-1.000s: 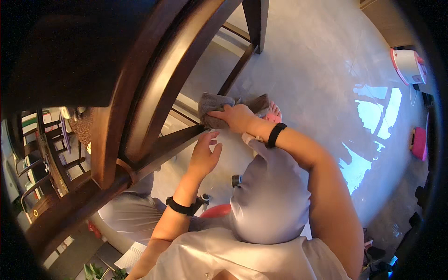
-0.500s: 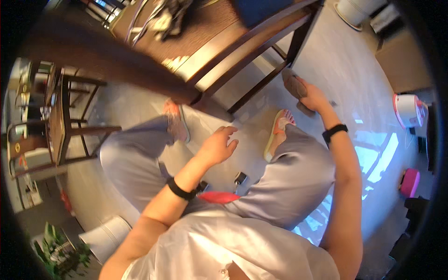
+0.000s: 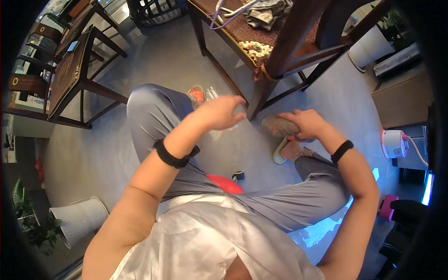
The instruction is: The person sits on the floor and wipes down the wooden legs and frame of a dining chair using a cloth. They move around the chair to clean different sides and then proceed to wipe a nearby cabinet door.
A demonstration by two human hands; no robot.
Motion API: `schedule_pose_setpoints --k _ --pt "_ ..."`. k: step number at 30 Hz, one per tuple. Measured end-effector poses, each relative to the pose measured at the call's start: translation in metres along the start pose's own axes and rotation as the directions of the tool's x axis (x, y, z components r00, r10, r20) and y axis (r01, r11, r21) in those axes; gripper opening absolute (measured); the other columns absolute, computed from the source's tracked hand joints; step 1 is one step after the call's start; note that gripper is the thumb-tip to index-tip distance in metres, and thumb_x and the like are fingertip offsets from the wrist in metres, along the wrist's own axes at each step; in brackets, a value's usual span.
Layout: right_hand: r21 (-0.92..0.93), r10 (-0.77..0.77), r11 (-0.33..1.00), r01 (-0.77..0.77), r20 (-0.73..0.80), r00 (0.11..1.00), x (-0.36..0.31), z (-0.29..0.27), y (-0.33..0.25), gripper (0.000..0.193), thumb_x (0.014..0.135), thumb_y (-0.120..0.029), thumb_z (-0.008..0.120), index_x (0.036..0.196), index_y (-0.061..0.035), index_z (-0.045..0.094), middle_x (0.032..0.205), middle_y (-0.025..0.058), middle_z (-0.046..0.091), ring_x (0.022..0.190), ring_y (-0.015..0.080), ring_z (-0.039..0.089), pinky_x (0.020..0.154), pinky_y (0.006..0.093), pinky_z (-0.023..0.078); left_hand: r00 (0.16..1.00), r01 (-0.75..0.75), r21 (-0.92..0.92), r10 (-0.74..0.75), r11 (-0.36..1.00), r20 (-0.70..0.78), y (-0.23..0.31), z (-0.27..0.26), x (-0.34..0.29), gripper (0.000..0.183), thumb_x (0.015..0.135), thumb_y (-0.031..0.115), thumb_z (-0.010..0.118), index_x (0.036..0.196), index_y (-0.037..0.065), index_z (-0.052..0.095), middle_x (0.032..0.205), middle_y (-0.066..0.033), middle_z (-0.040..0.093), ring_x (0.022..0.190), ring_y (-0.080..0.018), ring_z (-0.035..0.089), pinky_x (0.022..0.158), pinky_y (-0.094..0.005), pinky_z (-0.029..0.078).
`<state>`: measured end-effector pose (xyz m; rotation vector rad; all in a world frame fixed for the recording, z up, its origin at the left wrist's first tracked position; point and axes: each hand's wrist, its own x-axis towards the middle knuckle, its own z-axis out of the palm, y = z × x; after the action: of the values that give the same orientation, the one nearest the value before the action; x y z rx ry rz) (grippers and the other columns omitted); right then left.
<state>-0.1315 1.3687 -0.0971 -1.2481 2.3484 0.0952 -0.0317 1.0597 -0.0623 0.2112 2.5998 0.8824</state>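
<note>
My right hand [image 3: 308,124] is closed round a bunched grey-brown cloth [image 3: 280,127], just above my right foot in its orange-strapped sandal [image 3: 280,151]. My left hand [image 3: 219,113] holds nothing. Its fingers stretch, slightly blurred, toward the lower leg of a dark wooden chair [image 3: 261,95]; whether they touch it I cannot tell. On the chair's brown seat lie a crumpled grey garment [image 3: 268,16] and white and purple hangers [image 3: 224,14]. Patterned trim with pale edging [image 3: 256,50] runs along the seat's corner.
I sit low on a red seat [image 3: 225,184] with a black castor [image 3: 238,176]. Other dark chairs [image 3: 84,79] stand at the left, a black basket [image 3: 156,11] at the far side. White planters [image 3: 81,219] and a white-pink appliance [image 3: 394,143] flank me.
My view has turned, and the chair now appears farther right. The right hand has come inward from the chair with the cloth, toward my right foot. The left hand has reached forward.
</note>
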Motion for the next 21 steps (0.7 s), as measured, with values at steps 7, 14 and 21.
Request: schedule_pose_setpoints --k 7,14,21 --pt "0.049 0.173 0.985 -0.166 -0.349 0.921 0.028 -0.017 -0.083 0.088 0.066 -0.013 0.073 0.144 -0.0342 0.039 0.106 0.0133 0.059 0.091 0.0357 0.064 0.075 0.0434 0.053 0.947 -0.147 -0.087 0.114 0.985 -0.301 -0.028 -0.075 -0.014 0.045 0.088 0.029 0.065 0.123 0.001 0.059 0.113 -0.0201 0.065 0.107 -0.0347 0.062 0.092 -0.0408 0.049" --pt "-0.04 0.338 0.867 -0.498 -0.687 0.643 0.052 -0.027 -0.128 0.07 0.086 -0.009 0.053 0.143 -0.0467 0.038 0.104 0.0125 0.055 0.076 0.0313 0.063 0.062 0.0383 0.055 0.926 -0.237 -0.21 0.156 0.948 -0.344 -0.041 -0.076 -0.005 0.044 0.09 0.027 0.064 0.126 0.002 0.057 0.11 -0.0166 0.067 0.097 -0.0263 0.066 0.085 -0.0365 0.053" --pt "0.007 0.583 0.808 -0.589 -0.154 0.798 0.124 0.123 -0.097 0.067 0.082 -0.01 0.056 0.14 -0.0412 0.045 0.105 0.0215 0.059 0.088 0.0374 0.066 0.074 0.0451 0.055 0.926 -0.225 -0.229 0.135 0.947 -0.352 -0.072 -0.046 0.029 0.042 0.086 0.027 0.065 0.119 0.001 0.062 0.112 -0.021 0.065 0.106 -0.0352 0.062 0.093 -0.0413 0.049"
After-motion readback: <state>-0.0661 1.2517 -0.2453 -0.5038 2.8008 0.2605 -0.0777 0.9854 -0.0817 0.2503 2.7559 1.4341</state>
